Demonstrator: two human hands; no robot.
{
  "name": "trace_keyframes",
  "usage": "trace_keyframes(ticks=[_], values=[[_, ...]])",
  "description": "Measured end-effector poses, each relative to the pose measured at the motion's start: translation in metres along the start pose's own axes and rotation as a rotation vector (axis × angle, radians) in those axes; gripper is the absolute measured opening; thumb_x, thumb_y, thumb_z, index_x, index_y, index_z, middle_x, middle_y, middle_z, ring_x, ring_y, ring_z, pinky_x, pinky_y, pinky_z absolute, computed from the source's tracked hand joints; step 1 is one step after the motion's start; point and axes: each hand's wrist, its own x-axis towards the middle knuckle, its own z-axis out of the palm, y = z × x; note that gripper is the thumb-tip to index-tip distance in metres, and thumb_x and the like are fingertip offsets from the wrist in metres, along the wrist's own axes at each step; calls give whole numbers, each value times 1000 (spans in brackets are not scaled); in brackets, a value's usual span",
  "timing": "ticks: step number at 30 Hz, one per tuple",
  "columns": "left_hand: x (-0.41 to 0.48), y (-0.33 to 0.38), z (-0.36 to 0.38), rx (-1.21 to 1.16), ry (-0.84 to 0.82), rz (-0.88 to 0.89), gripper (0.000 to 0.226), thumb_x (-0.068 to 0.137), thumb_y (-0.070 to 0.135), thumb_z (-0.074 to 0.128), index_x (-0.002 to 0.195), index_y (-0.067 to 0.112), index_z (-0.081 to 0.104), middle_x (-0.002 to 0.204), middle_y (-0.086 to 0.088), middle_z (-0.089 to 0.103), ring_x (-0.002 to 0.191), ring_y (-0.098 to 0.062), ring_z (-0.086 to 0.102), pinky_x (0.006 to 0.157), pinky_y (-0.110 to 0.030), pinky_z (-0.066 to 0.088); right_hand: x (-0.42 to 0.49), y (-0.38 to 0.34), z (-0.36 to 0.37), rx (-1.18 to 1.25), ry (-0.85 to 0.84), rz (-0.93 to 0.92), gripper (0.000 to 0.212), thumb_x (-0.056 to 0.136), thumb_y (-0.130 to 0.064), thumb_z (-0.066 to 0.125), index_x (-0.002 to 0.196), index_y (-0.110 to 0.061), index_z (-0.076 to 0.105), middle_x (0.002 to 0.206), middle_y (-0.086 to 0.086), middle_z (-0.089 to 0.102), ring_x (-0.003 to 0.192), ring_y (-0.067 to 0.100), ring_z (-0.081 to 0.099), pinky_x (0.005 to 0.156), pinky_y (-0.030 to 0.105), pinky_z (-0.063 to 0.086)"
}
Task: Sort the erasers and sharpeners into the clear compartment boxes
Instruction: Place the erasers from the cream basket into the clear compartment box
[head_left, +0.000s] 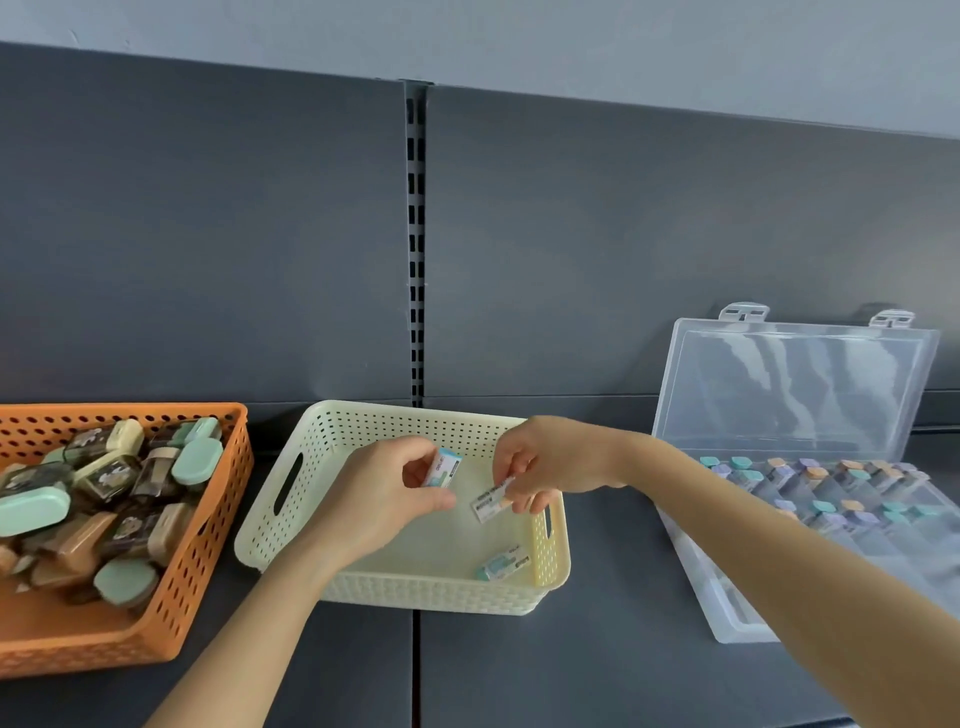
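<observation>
Over the cream basket (332, 441), my left hand (379, 493) pinches a small eraser (442, 467) in a blue-edged sleeve. Beside it my right hand (550, 462) pinches another sleeved eraser (491, 503) just above the basket floor. A third eraser (503, 564) lies in the basket's near right corner. The clear compartment box (727, 618) stands open on the right, with several erasers with coloured ends (815, 480) lined up in its compartments.
An orange basket (208, 545) at the left holds a heap of sharpeners (104, 493) with mint, cream and brown caps. The clear box's lid (789, 384) leans against the dark back panel. Dark shelf surface shows in front of the baskets.
</observation>
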Motion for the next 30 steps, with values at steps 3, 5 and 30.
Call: trace_keyframes(ticks=[3, 5, 30], values=[[-1, 15, 8, -35, 16, 48, 26, 78, 28, 75, 68, 13, 57, 67, -5, 59, 58, -13, 46, 58, -26, 36, -19, 5, -6, 104, 148, -38, 9, 86, -5, 61, 95, -7, 63, 89, 9, 71, 67, 9, 67, 67, 26, 58], [-1, 31, 14, -71, 33, 80, 31, 83, 26, 71, 57, 24, 53, 55, 6, 51, 53, -3, 40, 53, -18, 30, -34, 12, -9, 138, 260, -52, 10, 85, -3, 61, 92, -10, 64, 85, 6, 70, 69, 12, 66, 70, 29, 59], [23, 212, 215, -30, -149, 310, 10, 80, 29, 73, 87, 23, 72, 82, 12, 64, 77, -8, 59, 69, -25, 49, -233, 202, -23, 50, 879, 98, 15, 83, -10, 69, 89, -23, 65, 79, -10, 65, 71, 6, 61, 66, 8, 48]])
